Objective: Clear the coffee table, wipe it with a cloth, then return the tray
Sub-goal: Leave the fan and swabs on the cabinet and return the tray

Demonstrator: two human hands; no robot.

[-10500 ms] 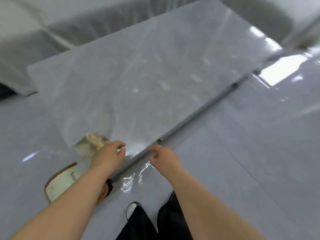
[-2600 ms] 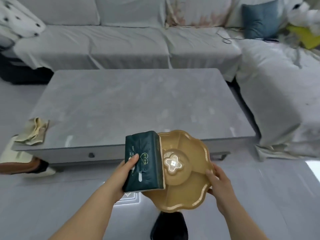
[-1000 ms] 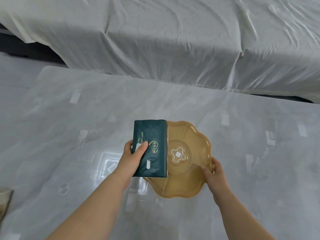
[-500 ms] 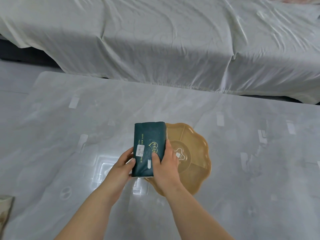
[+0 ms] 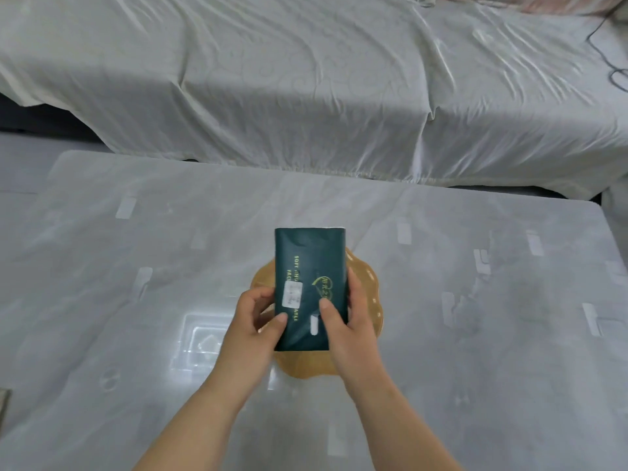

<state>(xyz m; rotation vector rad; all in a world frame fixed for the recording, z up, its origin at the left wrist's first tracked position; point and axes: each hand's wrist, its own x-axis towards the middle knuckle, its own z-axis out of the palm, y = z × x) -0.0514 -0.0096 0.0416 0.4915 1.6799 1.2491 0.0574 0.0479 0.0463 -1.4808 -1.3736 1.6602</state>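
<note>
A golden flower-shaped tray (image 5: 368,302) lies flat on the grey glossy coffee table (image 5: 136,266), near its middle. Above the tray I hold a dark green tissue pack (image 5: 311,266) lengthwise with both hands. My left hand (image 5: 253,321) grips its left near edge, thumb on top. My right hand (image 5: 346,321) grips its right near edge, thumb on the pack's face. The pack covers most of the tray's centre. A corner of the yellowish cloth (image 5: 4,404) shows at the left frame edge.
A sofa under a white wrinkled cover (image 5: 306,90) runs along the far side of the table. A dark cable (image 5: 611,62) lies on it at the far right. A bright ceiling-light reflection (image 5: 204,338) sits on the tabletop left of my hands.
The tray has been set down on the table and my right hand has left its rim. Both hands now hold the tissue pack, which has moved over the tray's centre.
</note>
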